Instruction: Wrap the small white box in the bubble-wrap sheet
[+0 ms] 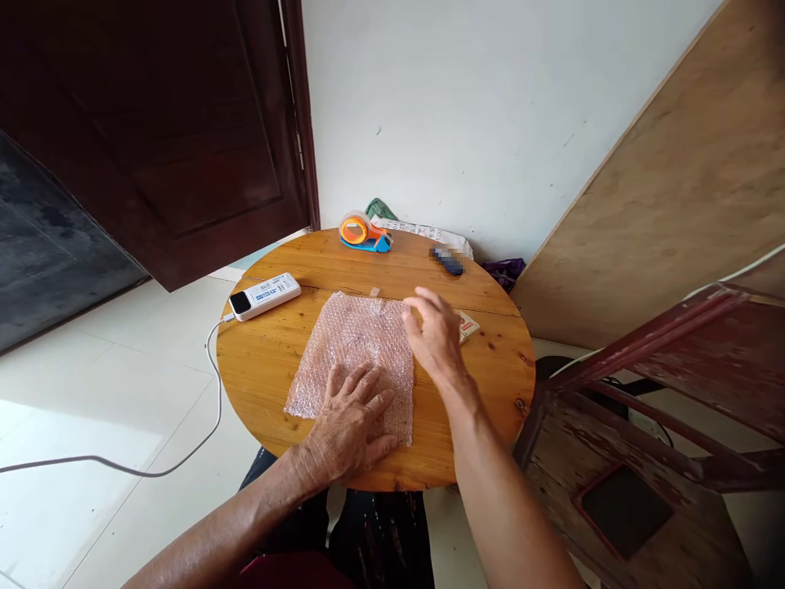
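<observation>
A sheet of bubble wrap (361, 327) lies flat on the round wooden table (491, 384). My left hand (352, 417) rests on its lower part, palm down with the fingers spread. Over by the upper right corner of the wrap is my right hand (435, 335), its fingers loosely curved and apart, with nothing visible in them. A small piece of tape (374, 292) sticks out past the wrap's far edge. Partly hidden behind my right hand lies a small pale packet with red print (468, 325).
An orange and blue tape dispenser (366, 234) stands at the far edge. Right of it lies a dark blue object (449, 262), partly blurred. A white device (266, 296) sits at left, its cable (217, 384) hanging to the floor. A wooden chair (613, 425) stands at right.
</observation>
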### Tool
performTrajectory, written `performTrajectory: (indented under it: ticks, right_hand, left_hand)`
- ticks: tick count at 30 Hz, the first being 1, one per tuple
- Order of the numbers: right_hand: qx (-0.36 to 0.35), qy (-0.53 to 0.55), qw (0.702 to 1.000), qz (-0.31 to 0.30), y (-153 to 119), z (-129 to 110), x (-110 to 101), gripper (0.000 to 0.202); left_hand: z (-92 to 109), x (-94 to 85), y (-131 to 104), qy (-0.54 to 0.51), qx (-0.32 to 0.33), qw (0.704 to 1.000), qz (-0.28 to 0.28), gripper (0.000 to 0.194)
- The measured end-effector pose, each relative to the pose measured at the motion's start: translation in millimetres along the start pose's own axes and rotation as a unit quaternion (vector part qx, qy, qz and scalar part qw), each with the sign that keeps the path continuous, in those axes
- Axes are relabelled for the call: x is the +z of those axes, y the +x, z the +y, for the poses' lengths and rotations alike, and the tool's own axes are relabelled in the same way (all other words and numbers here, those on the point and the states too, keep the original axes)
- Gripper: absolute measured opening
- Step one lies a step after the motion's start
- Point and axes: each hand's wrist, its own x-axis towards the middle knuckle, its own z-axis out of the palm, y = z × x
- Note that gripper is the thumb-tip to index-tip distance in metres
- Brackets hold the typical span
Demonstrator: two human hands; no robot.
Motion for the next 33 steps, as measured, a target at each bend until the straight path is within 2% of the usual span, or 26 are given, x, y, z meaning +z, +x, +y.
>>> performTrajectory:
  ticks: [2, 5, 6, 8, 10, 13, 16, 19, 22, 25, 27, 30, 33]
  right_hand:
    - [0.018, -0.029, 0.999, 0.002, -1, 11, -20, 0.035]
    - [0.095, -0.09, 0.99, -0.052, -7, 37, -41, 0.062]
    - [0.123, -0.105, 0.984, -0.074, -10, 45, -44, 0.065]
    - [0.165, -0.111, 0.974, -0.104, -15, 59, -47, 0.058]
    - [0.184, -0.094, 0.973, -0.103, -19, 66, -48, 0.048]
    - [0.161, -0.027, 0.985, -0.056, -19, 54, -53, 0.042]
    - [0.099, 0.093, 0.99, -0.045, -17, 23, -59, 0.045]
    - [0.014, 0.2, 0.972, -0.121, -17, -11, -51, 0.043]
    - [-0.032, 0.24, 0.95, -0.195, -24, -28, -24, 0.045]
    - [-0.051, 0.246, 0.942, -0.224, -34, -27, 3, 0.049]
    - [-0.046, 0.255, 0.936, -0.238, -40, -22, 13, 0.055]
    - [-0.022, 0.276, 0.93, -0.244, -43, -16, 14, 0.059]
    - [-0.008, 0.289, 0.926, -0.244, -44, -15, 12, 0.051]
  left_hand:
    - [1, -0.8, 2, 0.003, -0.002, 1.0, 0.005, 0.056]
    - [1, 0.2, 5, 0.0, -0.01, 1.0, 0.011, 0.054]
    - [1, 1.0, 5, -0.002, -0.012, 1.0, 0.012, 0.054]
    - [2, 2.6, 6, -0.005, -0.013, 1.0, 0.017, 0.054]
    - [3, 3.1, 5, -0.008, -0.012, 0.999, 0.03, 0.056]
    - [3, 0.3, -5, -0.02, -0.009, 0.998, 0.058, 0.059]
    - [-1, -4.6, -23, -0.027, 0.002, 0.995, 0.091, 0.053]
    - [-9, -7.4, -39, -0.019, -0.009, 0.993, 0.119, 0.041]
    - [-15, -5.9, -46, -0.024, -0.017, 0.992, 0.123, 0.037]
    - [-17, -1.6, -46, -0.028, -0.015, 0.991, 0.132, 0.037]
    - [-17, 1.3, -46, -0.027, -0.017, 0.99, 0.137, 0.036]
    - [-17, 4.2, -46, -0.028, -0.022, 0.989, 0.14, 0.036]
    - [-17, 5.1, -46, -0.034, -0.023, 0.989, 0.143, 0.04]
